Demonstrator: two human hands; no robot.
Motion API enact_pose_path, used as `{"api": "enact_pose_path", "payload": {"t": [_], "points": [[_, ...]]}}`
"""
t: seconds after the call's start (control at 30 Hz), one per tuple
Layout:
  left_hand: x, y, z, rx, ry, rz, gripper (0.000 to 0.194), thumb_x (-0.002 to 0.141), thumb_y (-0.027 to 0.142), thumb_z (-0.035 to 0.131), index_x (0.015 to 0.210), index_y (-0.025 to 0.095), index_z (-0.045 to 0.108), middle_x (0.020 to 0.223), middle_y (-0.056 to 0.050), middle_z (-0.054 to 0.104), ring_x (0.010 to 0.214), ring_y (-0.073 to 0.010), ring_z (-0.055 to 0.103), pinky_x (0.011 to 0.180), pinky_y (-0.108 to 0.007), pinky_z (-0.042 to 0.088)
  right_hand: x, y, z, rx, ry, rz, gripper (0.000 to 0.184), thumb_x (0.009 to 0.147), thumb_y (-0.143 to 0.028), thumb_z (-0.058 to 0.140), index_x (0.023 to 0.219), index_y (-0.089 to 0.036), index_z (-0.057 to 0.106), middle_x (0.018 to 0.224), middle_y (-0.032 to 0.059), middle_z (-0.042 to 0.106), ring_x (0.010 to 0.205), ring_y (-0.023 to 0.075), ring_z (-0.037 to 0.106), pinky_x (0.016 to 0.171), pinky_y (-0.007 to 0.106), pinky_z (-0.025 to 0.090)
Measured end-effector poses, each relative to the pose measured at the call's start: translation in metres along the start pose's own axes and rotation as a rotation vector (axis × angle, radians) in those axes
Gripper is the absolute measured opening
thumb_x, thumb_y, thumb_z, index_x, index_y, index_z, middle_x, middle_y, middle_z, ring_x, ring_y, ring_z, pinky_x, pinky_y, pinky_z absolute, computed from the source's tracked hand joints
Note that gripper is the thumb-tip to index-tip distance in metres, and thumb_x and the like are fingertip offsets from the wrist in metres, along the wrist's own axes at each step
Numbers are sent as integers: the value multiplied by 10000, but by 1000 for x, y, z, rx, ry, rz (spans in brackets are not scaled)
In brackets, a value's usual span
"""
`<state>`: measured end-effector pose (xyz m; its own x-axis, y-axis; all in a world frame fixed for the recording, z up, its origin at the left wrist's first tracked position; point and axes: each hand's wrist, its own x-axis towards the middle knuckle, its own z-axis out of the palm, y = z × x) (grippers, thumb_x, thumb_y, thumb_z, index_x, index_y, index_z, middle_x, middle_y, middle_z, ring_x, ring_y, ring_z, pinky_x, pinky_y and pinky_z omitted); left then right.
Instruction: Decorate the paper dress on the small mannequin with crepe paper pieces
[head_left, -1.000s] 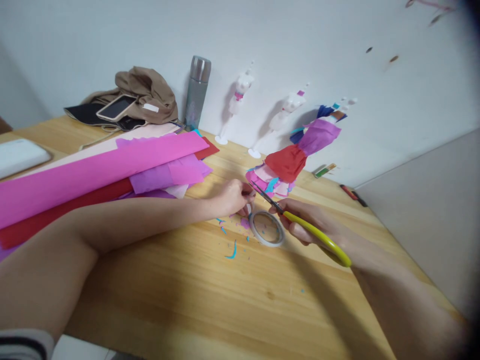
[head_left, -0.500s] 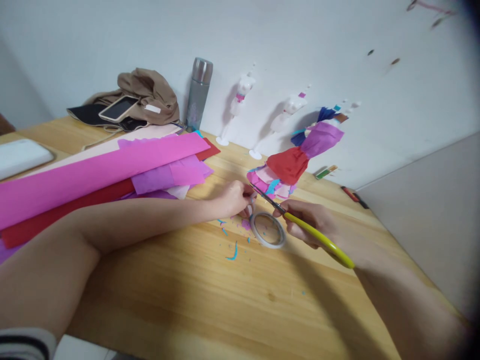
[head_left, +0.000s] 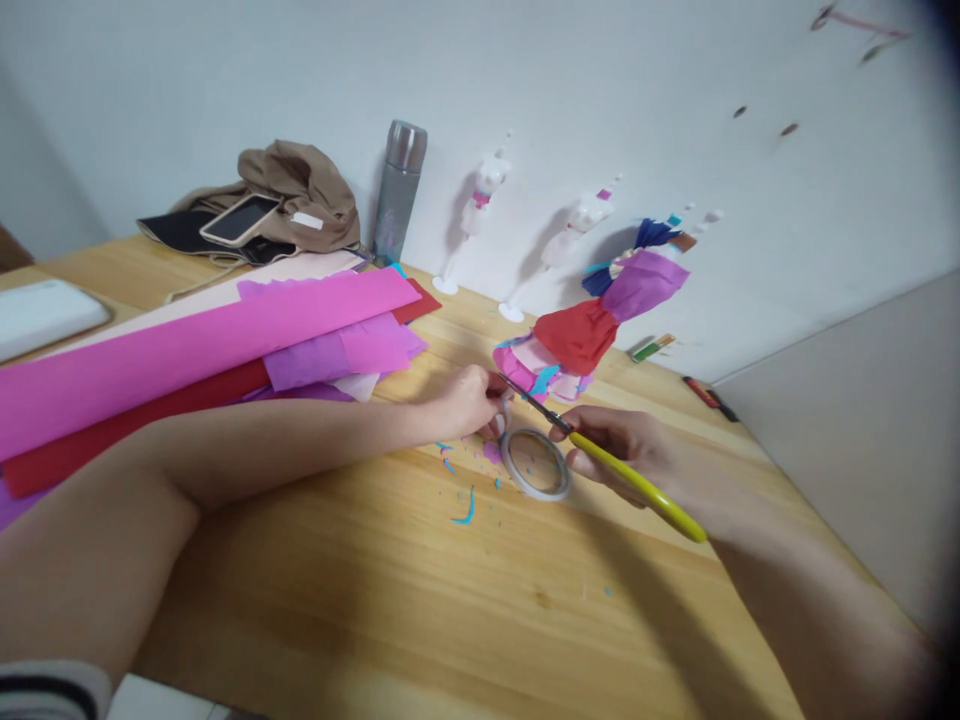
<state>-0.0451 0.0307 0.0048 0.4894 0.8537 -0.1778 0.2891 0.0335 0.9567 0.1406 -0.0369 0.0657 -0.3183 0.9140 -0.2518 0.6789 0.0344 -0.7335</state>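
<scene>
My left hand (head_left: 474,402) is closed, its fingertips pinching a pale strip of tape that runs down toward a roll of tape (head_left: 535,464). The roll is a whitish ring just below and right of those fingers; whether it rests on the table I cannot tell. In my right hand (head_left: 619,448) is a pair of scissors (head_left: 637,485) with yellow handles. Their metal blades point up and left, the tips reaching my left fingertips. Just behind the blades stands a small mannequin in a paper dress (head_left: 581,330), purple on top, red at the waist, with pink and blue layers at the hem.
Pink, purple and red paper (head_left: 225,320) is piled on the left. Behind it are a brown cloth bag (head_left: 300,195), a phone (head_left: 240,220) and a grey flask (head_left: 397,195). White mannequins (head_left: 487,190) stand along the wall. Blue and purple paper scraps (head_left: 466,507) dot the wooden table (head_left: 420,600).
Both hands keep nearly the same pose, with the scissor tips still by the left fingertips. The whole view has shifted very slightly.
</scene>
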Motion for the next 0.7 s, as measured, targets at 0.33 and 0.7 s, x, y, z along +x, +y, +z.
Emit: {"api": "enact_pose_path", "payload": {"t": [0.33,0.7], "points": [[2,-2,2,-49,-39,-22,210,948,75,457,771,140,550,553,11,602,491,-111,626,525,-215,508,4,18,1,30,23,25,499,699,-652,747,725,-198,541,645,-38,417,578,108,343,524,269,248],[6,-9,2,-54,3,15,167,907,118,535,749,147,583,587,-10,642,515,-124,632,515,-212,495,1,6,-3,-76,43,-4,559,717,-738,694,743,-181,666,640,7,528,587,136,443,516,273,347]]}}
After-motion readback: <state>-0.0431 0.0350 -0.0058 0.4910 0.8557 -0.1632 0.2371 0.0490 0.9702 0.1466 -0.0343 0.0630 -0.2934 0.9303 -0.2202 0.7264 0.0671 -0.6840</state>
